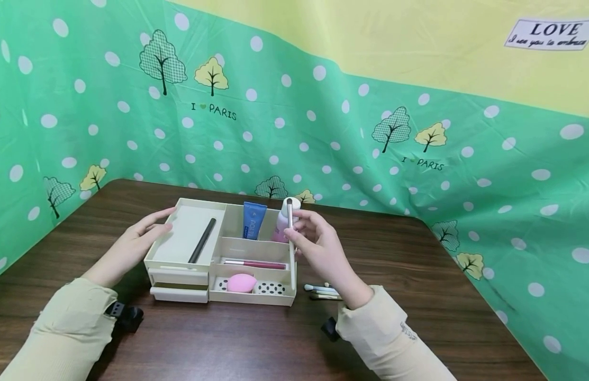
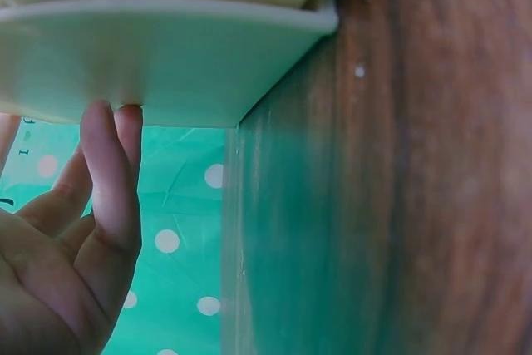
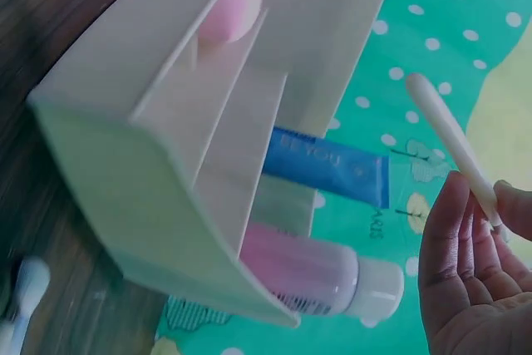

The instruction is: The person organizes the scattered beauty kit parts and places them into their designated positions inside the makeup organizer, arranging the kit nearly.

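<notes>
The left hand point(image 1: 141, 239), fingers extended, touches the left wall of the cream organizer point(image 1: 182, 233) on the tabletop point(image 1: 404, 254). The right hand point(image 1: 320, 241) pinches a pale-handled brush point(image 1: 292, 259), bristles up, above the organizer's right end.

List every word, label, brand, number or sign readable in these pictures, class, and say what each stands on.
"LOVE": white patch, upper right.
"I see you to embrace": same patch, in script ("see" unclear).
"I (heart) PARIS": green cloth, twice in the head view.
Blue tube: lettering seems to end "YOU"; the rest unclear.
Pink bottle: print too blurred.
Right sleeve: dark marking, unreadable.
</notes>
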Motion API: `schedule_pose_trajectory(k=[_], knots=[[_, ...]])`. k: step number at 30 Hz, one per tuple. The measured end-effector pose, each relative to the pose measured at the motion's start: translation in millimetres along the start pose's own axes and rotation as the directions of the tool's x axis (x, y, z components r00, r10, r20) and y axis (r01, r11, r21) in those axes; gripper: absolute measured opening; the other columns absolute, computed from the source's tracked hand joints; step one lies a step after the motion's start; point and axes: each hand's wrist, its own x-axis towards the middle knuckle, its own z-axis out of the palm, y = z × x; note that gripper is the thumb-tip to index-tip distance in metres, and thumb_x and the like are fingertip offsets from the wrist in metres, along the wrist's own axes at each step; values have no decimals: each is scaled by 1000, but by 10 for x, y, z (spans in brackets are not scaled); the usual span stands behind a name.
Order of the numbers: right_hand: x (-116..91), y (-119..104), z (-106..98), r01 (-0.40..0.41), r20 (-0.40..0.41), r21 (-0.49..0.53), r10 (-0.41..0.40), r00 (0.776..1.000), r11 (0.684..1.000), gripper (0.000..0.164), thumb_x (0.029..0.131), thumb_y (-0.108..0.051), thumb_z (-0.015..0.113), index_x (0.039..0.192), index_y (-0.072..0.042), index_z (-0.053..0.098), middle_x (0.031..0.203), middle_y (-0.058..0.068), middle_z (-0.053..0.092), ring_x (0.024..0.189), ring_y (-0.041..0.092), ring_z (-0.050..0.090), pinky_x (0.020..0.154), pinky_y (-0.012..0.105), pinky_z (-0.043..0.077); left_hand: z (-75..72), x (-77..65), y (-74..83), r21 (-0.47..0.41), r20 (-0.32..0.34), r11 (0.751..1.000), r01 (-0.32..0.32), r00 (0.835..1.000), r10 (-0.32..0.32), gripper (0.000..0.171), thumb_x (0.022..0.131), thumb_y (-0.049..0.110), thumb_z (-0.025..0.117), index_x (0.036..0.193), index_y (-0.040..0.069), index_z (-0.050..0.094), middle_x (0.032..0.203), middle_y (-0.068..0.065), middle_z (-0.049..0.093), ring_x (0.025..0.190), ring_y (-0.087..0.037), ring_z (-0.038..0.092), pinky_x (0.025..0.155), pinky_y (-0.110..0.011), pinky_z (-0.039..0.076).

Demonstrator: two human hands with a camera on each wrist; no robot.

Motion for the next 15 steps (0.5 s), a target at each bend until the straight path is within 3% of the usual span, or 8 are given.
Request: schedule_pose_trajectory(k=[6, 12, 15], knots=[[56, -49, 126, -3, 39, 95, -1, 999, 995, 41, 93, -2, 65, 133, 1, 54, 94, 17, 64, 63, 12, 61, 56, 34, 56, -9, 0, -8, -10, 11, 1000, 0, 1000, 0, 60, 105, 43, 44, 157, 18, 30, 134, -22, 53, 97, 3, 57, 81, -18, 48], [101, -120, 276, -23, 49, 176, 15, 999, 984, 44, 92, 0, 66, 134, 0, 53, 86, 0, 63, 54, 10, 58, 54, 28, 54, -21, 7, -29, -10, 27, 1000, 12, 1000, -12, 60, 105, 44, 45, 157, 20, 29, 139, -22, 50, 99, 4, 55, 81, -18, 48], [128, -142, 338, -13, 64, 222, -2, 998, 975, 44, 92, 1, 65, 134, 0, 51, 82, -3, 63, 53, 10, 58, 51, 27, 52, -23, 11, -28, -12, 36, 1000, 18, 999, -18, 61, 104, 45, 45, 158, 21, 28, 141, -22, 49, 99, 4, 55, 81, -18, 47]])
